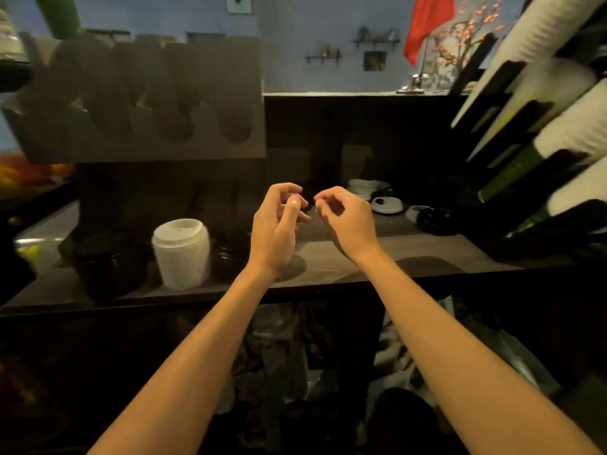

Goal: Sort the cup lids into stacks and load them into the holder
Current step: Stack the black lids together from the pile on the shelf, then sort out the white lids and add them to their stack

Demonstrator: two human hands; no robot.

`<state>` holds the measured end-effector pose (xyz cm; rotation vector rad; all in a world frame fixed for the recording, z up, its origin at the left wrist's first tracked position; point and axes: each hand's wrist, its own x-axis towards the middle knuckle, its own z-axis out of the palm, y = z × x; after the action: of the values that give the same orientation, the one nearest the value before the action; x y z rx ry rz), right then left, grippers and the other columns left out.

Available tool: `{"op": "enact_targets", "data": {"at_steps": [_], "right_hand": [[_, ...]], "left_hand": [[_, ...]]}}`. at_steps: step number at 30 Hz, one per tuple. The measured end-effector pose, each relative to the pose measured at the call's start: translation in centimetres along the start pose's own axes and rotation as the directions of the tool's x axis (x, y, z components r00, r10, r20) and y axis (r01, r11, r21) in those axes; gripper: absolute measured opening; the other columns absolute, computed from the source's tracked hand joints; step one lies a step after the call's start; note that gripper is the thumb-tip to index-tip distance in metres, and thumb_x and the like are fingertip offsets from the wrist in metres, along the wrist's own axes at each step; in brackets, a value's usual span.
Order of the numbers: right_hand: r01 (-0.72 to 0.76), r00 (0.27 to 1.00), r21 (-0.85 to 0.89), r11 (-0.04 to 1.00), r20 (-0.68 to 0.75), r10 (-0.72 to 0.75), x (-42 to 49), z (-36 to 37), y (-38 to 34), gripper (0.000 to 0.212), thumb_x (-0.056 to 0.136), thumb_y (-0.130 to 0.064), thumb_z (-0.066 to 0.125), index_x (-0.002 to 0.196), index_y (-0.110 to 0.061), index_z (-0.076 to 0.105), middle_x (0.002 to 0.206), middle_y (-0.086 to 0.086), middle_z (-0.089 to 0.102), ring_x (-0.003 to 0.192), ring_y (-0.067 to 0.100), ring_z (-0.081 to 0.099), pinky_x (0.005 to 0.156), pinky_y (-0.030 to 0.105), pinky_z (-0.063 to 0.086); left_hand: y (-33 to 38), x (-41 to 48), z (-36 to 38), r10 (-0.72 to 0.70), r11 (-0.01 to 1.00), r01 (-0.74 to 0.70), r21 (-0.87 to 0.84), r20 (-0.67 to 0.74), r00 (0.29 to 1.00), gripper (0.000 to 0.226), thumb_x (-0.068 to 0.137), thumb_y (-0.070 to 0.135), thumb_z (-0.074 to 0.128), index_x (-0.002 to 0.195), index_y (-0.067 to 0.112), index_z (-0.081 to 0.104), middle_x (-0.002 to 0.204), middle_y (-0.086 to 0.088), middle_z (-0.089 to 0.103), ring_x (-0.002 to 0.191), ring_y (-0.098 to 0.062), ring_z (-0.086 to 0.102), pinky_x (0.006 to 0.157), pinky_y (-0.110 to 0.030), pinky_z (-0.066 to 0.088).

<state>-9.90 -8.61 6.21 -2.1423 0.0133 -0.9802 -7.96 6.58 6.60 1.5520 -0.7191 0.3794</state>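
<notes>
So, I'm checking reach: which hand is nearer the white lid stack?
Left. The left hand hangs just right of the white lid stack, apart from it; the right hand is farther right, beyond the left.

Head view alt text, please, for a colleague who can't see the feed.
The left hand and right hand hover empty, fingers loosely curled, above a dark counter. A stack of white lids stands to their left between dark stacks; loose lids, white and black, lie at the back right.

Dim room, pale blue wall (295,34), small wall shelves (376,41), dark counter (361,254).
</notes>
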Motion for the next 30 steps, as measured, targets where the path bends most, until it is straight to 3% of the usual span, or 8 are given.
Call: {"op": "enact_targets", "data": {"at_steps": [4,7,11,14,19,23,26,30], "right_hand": [[-0.119,0.991,-0.06,0.991,-0.071,0.115,-0.4,-3.4,4.9,0.01,0.097,-0.029,0.061,0.098,-0.028,0.07,0.087,-0.011,0.07,0.084,0.011,0.065,0.076,0.045,0.057],[-0.204,0.977,-0.089,0.975,-0.087,0.197,-0.5,-5.3,8.2,0.008,0.096,-0.031,0.061,0.099,-0.031,0.068,0.089,-0.013,0.068,0.086,0.012,0.065,0.078,0.043,0.057],[-0.288,0.957,-0.248,0.925,-0.03,0.29,-0.2,-6.3,12.3,0.028,0.096,-0.031,0.062,0.124,-0.028,0.059,0.116,-0.007,0.057,0.109,0.015,0.059,0.085,0.035,0.052],[-0.349,0.933,-0.317,0.882,-0.025,0.36,1.3,-6.0,14.3,0.046,0.097,-0.037,0.06,0.139,-0.026,0.046,0.138,-0.001,0.042,0.127,0.021,0.046,0.097,0.039,0.046],[-0.225,0.97,-0.487,0.844,-0.027,0.243,5.0,-4.5,16.7,0.068,0.093,-0.04,0.066,0.15,-0.017,0.037,0.152,0.005,0.029,0.142,0.025,0.03,0.114,0.038,0.036],[-0.204,0.962,-0.589,0.782,0.028,0.271,8.6,-3.0,18.6,0.074,0.092,-0.043,0.064,0.154,-0.027,0.029,0.162,0.004,0.017,0.148,0.028,0.021,0.119,0.043,0.029],[-0.042,0.988,-0.623,0.781,0.091,0.126,10.7,-1.8,20.1,0.071,0.092,-0.043,0.064,0.152,-0.023,0.033,0.158,0.008,0.024,0.144,0.027,0.028,0.114,0.039,0.031],[0.125,0.991,-0.472,0.873,0.098,-0.09,13.1,1.0,21.5,0.066,0.088,-0.038,0.069,0.145,-0.015,0.046,0.148,0.012,0.039,0.132,0.029,0.046,0.104,0.042,0.046]], "left_hand": [[-1.7,0.4,6.5,-0.065,0.997,0.067,-0.023,0.104,0.992,0.014,0.107,0.021,0.048,0.114,0.024,0.059,0.1,0.003,0.069,0.082,-0.012,0.07,0.07,-0.02,0.052],[-4.3,0.9,10.1,-0.174,0.985,0.171,0.032,0.153,0.973,0.013,0.106,0.023,0.05,0.115,0.024,0.059,0.103,0.006,0.068,0.085,-0.006,0.069,0.075,-0.026,0.053],[-7.4,2.1,13.3,-0.29,0.95,0.258,0.173,0.195,0.937,0.018,0.104,0.027,0.052,0.122,0.024,0.056,0.114,0.007,0.063,0.108,-0.016,0.064,0.085,-0.031,0.05],[-8.5,3.9,14.8,-0.31,0.926,0.268,0.265,0.13,0.942,0.032,0.103,0.032,0.053,0.133,0.021,0.053,0.127,0.001,0.06,0.11,-0.013,0.057,0.096,-0.035,0.047],[-10.6,7.6,16.8,-0.352,0.872,0.29,0.394,0.093,0.931,0.048,0.101,0.036,0.056,0.145,0.024,0.039,0.138,0.003,0.05,0.118,-0.025,0.059,0.1,-0.041,0.044],[-13.4,11.1,18.2,-0.254,0.816,0.247,0.522,-0.061,0.965,0.06,0.093,0.033,0.069,0.144,0.02,0.042,0.152,-0.004,0.035,0.137,-0.028,0.041,0.113,-0.046,0.034],[-15.5,13.0,18.2,-0.109,0.762,0.17,0.625,-0.134,0.985,0.067,0.086,0.034,0.075,0.143,0.016,0.045,0.153,-0.01,0.034,0.142,-0.031,0.035,0.117,-0.047,0.031],[-17.7,14.7,17.6,-0.066,0.688,0.219,0.692,-0.242,0.968,0.068,0.085,0.033,0.076,0.145,0.016,0.047,0.158,-0.013,0.03,0.15,-0.033,0.023,0.122,-0.052,0.022]]}}
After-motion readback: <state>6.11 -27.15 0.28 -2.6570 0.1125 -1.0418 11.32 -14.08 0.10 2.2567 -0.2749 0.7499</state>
